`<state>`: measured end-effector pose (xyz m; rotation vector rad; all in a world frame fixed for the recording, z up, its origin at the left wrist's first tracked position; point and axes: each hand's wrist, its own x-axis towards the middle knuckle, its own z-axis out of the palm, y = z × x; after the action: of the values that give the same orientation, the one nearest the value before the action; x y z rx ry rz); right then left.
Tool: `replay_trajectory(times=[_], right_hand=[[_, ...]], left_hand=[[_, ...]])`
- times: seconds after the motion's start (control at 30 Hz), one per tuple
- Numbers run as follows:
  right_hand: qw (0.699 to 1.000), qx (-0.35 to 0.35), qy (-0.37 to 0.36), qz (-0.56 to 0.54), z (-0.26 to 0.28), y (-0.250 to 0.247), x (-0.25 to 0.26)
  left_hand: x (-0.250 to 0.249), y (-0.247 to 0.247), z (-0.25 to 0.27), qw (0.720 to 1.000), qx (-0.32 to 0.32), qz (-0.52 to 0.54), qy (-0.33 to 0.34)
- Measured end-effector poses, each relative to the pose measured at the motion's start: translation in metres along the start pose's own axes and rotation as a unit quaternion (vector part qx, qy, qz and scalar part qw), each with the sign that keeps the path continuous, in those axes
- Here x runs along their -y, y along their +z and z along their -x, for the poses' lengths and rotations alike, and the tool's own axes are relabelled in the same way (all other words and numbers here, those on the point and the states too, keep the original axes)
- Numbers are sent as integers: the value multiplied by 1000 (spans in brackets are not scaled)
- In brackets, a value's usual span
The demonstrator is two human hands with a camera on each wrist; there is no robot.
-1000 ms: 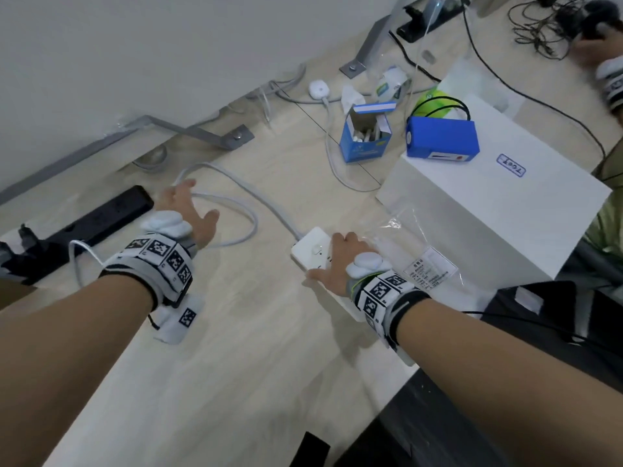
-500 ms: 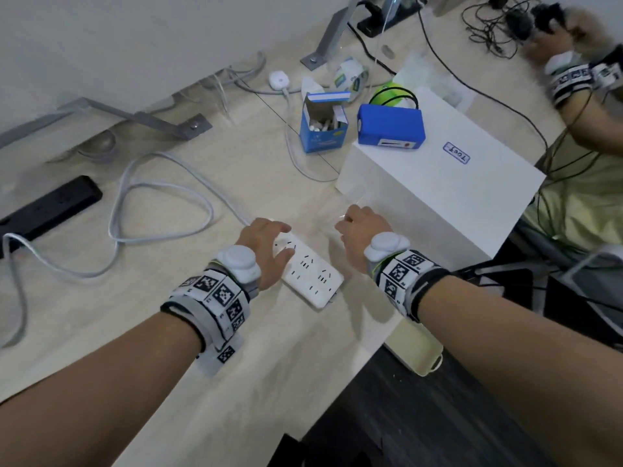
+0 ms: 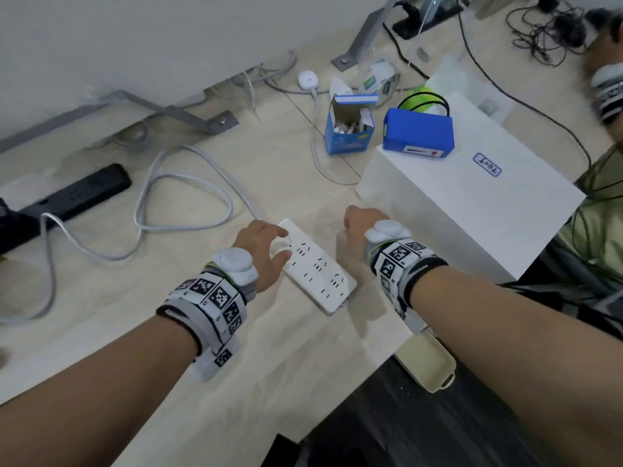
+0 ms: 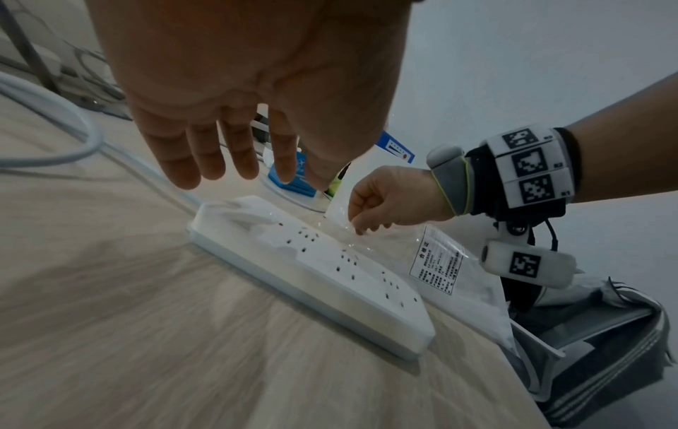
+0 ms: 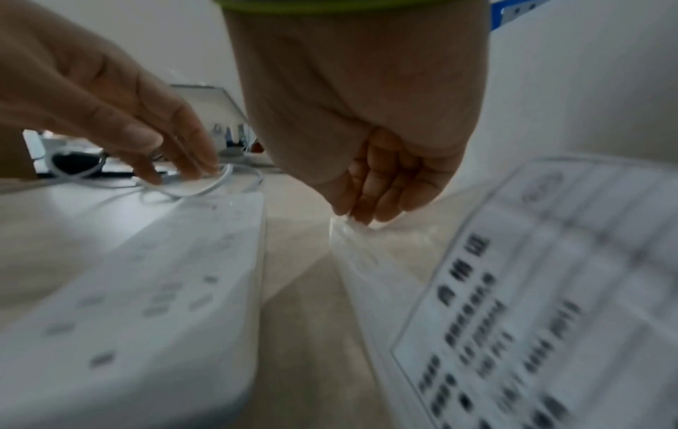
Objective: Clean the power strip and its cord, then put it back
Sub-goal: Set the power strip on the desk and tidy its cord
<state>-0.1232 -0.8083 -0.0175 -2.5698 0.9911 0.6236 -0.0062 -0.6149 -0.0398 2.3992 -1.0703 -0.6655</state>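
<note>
- Head view: trouble could come if the right hand [image 3: 362,227] tugs the clear plastic bag [image 4: 436,261] and it slides off the table's near edge. The white power strip [image 3: 315,267] lies near that edge, its cord [image 3: 188,200] looping toward the far left.
- Left wrist view: the left hand [image 4: 249,95] hovers over the strip, fingers [image 4: 205,156] straight and spread, holding nothing.
- Right wrist view: right fingertips [image 5: 361,216] pinch the bag's corner.

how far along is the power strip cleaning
Early. The white power strip lies flat on the desk, its cord looped loosely. The left hand hovers open above its switch end; the right hand pinches a clear plastic bag. No wipe shows, so cleaning and putting back remain.
</note>
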Motion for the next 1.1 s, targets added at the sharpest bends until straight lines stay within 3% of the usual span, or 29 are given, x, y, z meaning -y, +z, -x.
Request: replay_trajectory(times=[0.33, 0.53, 0.6, 0.7, 0.8, 0.93, 1.03, 1.1], right_hand=[[992, -58, 39, -110, -9, -52, 24], [966, -182, -25, -180, -28, -101, 87], [956, -173, -73, -224, -30, -105, 115], [925, -109, -119, -344, -31, -103, 161], [873, -68, -123, -468, -34, -92, 199], [796, -44, -98, -595, -51, -86, 226], [772, -43, -55, -632, -70, -93, 231], [771, -49, -24, -634, -88, -96, 229]], left_hand=[[2, -43, 2, 999, -31, -11, 3], [10, -74, 13, 998, -47, 2, -38], [17, -87, 16, 997, -61, 11, -53], [34, -106, 19, 993, -82, 28, -85], [45, -119, 15, 974, -114, 149, -125], [47, -126, -1, 941, -69, 290, -157], [58, -131, -15, 910, -92, 356, -190], [69, -136, -26, 916, -125, 321, -207]])
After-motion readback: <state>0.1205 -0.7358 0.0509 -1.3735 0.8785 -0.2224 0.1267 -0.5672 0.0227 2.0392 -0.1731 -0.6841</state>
